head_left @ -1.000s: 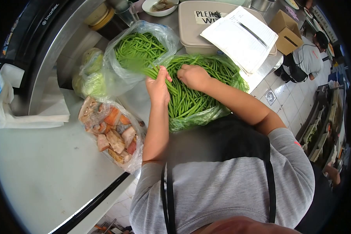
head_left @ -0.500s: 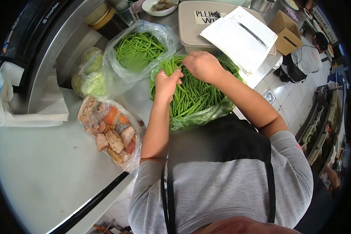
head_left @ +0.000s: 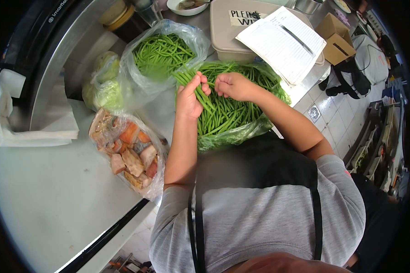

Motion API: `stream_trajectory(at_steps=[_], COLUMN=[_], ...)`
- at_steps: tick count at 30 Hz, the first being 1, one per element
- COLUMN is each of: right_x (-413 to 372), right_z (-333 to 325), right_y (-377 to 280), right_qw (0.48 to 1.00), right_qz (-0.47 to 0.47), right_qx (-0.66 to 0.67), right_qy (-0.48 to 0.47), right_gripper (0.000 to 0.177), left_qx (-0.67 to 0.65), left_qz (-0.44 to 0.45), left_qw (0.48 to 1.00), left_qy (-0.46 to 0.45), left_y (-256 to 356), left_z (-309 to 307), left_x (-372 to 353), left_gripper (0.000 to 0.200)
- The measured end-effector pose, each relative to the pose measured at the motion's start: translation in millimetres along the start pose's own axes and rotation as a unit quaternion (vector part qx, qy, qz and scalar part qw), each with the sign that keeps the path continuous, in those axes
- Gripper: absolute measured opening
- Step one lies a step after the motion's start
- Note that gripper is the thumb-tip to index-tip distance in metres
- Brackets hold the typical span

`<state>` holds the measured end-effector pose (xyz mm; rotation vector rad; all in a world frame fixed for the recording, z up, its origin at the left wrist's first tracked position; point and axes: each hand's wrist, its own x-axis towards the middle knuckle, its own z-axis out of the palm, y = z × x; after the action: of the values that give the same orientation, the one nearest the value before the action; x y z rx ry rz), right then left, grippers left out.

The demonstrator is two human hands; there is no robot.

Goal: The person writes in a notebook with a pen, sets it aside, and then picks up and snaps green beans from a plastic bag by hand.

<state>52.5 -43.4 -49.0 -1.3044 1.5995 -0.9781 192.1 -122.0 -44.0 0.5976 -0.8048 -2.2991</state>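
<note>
A bunch of green beans [head_left: 200, 94] is gripped in my left hand [head_left: 190, 98], its fingers wrapped round it. Just to the right, my right hand [head_left: 233, 86] has its fingers curled together over the beans; what they pinch, if anything, is too small to make out. Both hands are above a large open plastic bag of long green beans [head_left: 228, 113]. Behind and to the left, a second clear bag [head_left: 197, 43] holds shorter-looking green beans [head_left: 161, 52].
Left of the beans are a bag of pale green vegetables [head_left: 107, 88] and a bag of meat chunks [head_left: 134, 161]. A lidded container [head_left: 221, 34] with papers [head_left: 278, 45] and a pen stands behind. A cardboard box [head_left: 337, 38] and a crouching person [head_left: 369, 59] are at right.
My right hand has moved slightly down, its fingers more curled. My left hand has turned, with the bean bunch now slanting across it. The person at right has shifted.
</note>
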Motion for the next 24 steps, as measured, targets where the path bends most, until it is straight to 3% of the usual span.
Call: stream_trajectory(at_steps=[2,5,8,11,12,15,18,22,24], right_x=[7,24,14,-2,-2,2,5,5,2], right_z=[0,7,6,20,22,16,1,-17,-29], right_y=[-1,18,7,21,22,15,-14,-44,-49], right_qw=[0.994,0.992,0.972,0.913,0.892,0.909,0.978,0.989,0.967], right_qz=[-0.02,0.056,0.053,-0.152,-0.162,-0.167,-0.122,-0.053,-0.165], right_qx=[-0.095,0.026,-0.228,-0.374,-0.419,-0.375,-0.132,0.106,-0.133], right_qy=[0.054,0.109,0.007,0.057,0.044,0.08,0.105,0.09,0.138], right_gripper=[0.024,0.02,0.013,0.01,0.012,0.013,0.008,0.007,0.009], left_qx=[0.063,0.098,0.149,0.129,0.142,0.132,0.184,0.228,0.287], left_qz=[0.025,0.022,0.062,0.085,0.077,0.072,0.054,0.058,0.053], left_qw=[0.998,0.995,0.984,0.977,0.975,0.979,0.975,0.972,0.956], left_qy=[0.013,0.001,0.071,0.15,0.154,0.139,0.111,-0.022,0.002], left_y=[0,4,10,12,12,6,-5,-7,1], left_z=[6,8,6,-5,-12,-16,-1,22,26], left_x=[-4,-9,-9,-5,-3,0,1,-1,0], left_gripper=[0.007,0.008,0.009,0.011,0.012,0.012,0.012,0.012,0.012])
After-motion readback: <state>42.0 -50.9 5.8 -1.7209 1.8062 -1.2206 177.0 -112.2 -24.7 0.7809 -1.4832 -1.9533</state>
